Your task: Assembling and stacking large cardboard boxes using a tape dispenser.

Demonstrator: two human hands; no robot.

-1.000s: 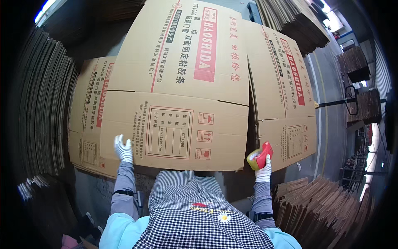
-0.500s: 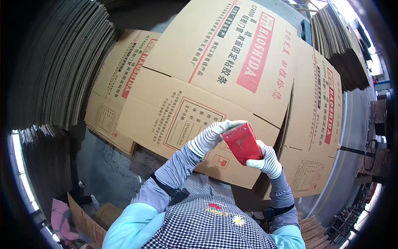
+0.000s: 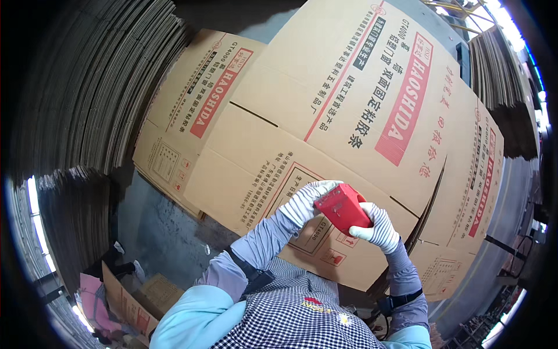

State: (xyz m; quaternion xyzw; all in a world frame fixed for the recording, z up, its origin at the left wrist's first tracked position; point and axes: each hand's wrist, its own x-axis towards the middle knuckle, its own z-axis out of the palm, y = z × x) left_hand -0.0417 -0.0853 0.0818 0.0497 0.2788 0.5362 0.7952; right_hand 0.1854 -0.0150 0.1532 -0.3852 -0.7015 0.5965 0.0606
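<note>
At the left, a tall stack of flat cardboard (image 3: pixel 93 87) rises past the left edge of the left carton (image 3: pixel 157 142), which lies flat with its right side under the large middle carton (image 3: pixel 250 198). Over the near part of that middle carton comes the left hand (image 3: pixel 308 203), gloved in stripes, its fingertips against the upper-left end of a red tape dispenser (image 3: pixel 344 210); whether they pinch it or merely rest there, I cannot tell. The dispenser is over the middle carton's near portion, towards its near right corner, seemingly held up off the surface. Its long axis slants from the far left down to the near right, steeper in view than the carton's near edge; one end points to the left hand, the other into the right palm. The right hand (image 3: pixel 381 228) is clamped round that lower end, thumb across the face. A hard tug by the left hand could twist the dispenser from this one-sided grip, and smooth gloves might let it slip into the dark gap before the right carton (image 3: pixel 447 256); any cutting edge could snag a fingertip.
</note>
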